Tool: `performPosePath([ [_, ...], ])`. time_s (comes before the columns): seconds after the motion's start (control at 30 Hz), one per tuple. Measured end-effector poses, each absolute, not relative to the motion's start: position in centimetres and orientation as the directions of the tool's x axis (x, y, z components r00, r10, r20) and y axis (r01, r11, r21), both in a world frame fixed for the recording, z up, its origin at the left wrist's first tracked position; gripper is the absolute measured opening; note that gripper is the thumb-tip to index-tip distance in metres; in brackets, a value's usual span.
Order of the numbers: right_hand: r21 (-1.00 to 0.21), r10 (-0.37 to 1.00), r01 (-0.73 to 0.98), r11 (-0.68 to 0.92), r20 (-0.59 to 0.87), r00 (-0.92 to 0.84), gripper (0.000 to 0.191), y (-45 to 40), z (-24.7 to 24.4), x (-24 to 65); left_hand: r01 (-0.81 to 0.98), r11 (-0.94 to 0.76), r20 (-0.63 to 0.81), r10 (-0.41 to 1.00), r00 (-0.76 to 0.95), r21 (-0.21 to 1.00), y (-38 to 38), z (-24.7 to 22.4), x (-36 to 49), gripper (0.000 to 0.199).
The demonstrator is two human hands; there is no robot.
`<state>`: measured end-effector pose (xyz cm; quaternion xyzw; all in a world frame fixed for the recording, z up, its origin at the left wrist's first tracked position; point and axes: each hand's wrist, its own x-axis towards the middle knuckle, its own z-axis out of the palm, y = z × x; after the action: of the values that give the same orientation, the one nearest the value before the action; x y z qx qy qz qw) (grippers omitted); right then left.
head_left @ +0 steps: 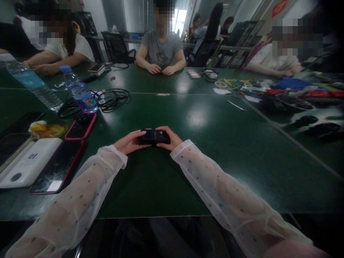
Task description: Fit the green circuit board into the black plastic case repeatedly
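Note:
A small black device with a lit screen lies sideways between my two hands, just above or on the green table. My left hand grips its left end, with the thumb on top. Around the right end are the fingers of my right hand. Sheer white sleeves with dark stars cover both my forearms. To the left of my left hand are a pink-edged phone, a dark phone with a red edge and a white power bank.
Two water bottles and coiled black cables stand or lie at the left. A wrench lies right of centre, near heaped cables and coloured items. Several people sit around and beyond the table.

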<state>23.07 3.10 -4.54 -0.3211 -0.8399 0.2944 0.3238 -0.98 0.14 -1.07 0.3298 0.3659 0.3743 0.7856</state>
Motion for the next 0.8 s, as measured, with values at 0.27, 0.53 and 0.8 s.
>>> performPosePath([
  [0.27, -0.701, 0.744, 0.372, 0.609, 0.342, -0.574, 0.063, 2.95, -4.62, 23.04, -0.348, 0.504, -0.331, 0.83, 0.449, 0.791, 0.26, -1.29, -1.0, 0.039],
  [0.53, -0.695, 0.743, 0.367, 0.618, 0.364, -0.562, 0.069, 2.8, -4.61, 22.86, -0.35, 0.506, -0.325, 0.825, 0.462, 0.788, 0.38, -1.47, -1.01, 0.037],
  [0.8, -0.759, 0.771, 0.304, 0.575, 0.38, -0.51, 0.058, 2.8, -4.58, 22.64, -0.368, 0.544, -0.354, 0.809, 0.47, 0.754, 0.31, -0.99, -0.72, 0.047],
])
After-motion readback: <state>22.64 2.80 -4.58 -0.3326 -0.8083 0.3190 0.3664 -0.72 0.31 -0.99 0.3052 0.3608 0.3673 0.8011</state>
